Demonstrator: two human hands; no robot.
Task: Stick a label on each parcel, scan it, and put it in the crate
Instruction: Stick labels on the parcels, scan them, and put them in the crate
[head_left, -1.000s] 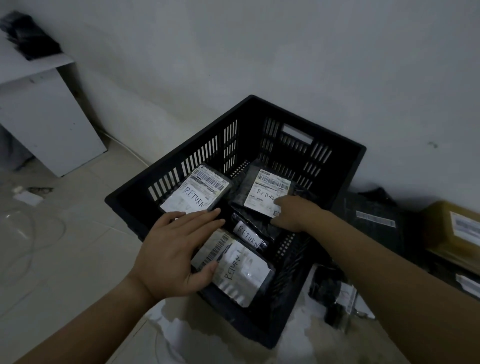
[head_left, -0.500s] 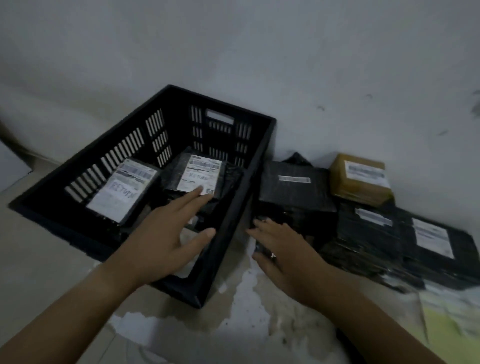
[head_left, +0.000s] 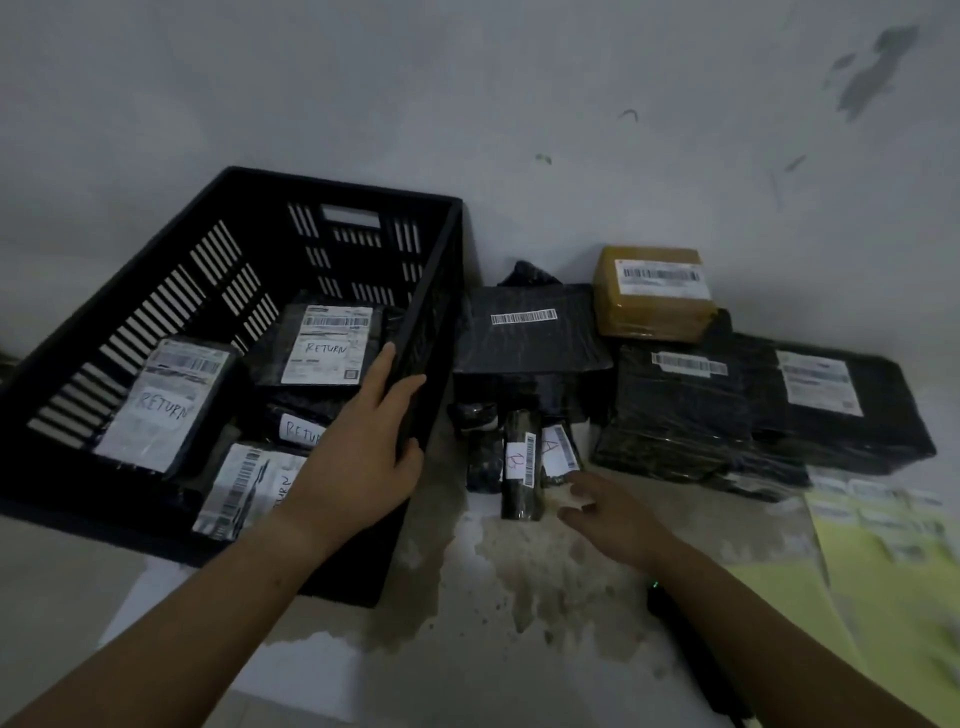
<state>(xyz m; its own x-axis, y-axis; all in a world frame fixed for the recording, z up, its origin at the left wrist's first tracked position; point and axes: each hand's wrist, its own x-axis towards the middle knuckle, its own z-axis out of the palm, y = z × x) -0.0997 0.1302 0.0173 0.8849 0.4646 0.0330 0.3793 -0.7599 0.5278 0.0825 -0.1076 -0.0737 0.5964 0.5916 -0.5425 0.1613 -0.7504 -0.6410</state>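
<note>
The black slatted crate (head_left: 441, 270) stands on the floor at the left and holds several black parcels with white labels marked RETURN, such as a parcel at the left wall (head_left: 161, 410) and a parcel at the back (head_left: 327, 345). My left hand (head_left: 363, 452) rests on the crate's right wall with fingers nearly straight, holding nothing. Just right of the crate lie small rolled parcels, one marked B (head_left: 519, 467) and one marked A (head_left: 558, 452). My right hand (head_left: 608, 514) hovers at the near end of roll A, fingers loosely curled; contact is unclear.
Against the wall lie a flat black parcel (head_left: 524, 332), a brown box (head_left: 649, 291) and two big black parcels (head_left: 680, 410) (head_left: 831, 400). Yellow label sheets (head_left: 883, 561) lie at the right. A dark handheld device (head_left: 685, 644) with a green light lies under my right forearm.
The view has swung right. My left hand came out of the crate onto its right wall. My right hand left the crate and moved right to the small rolled parcels.
</note>
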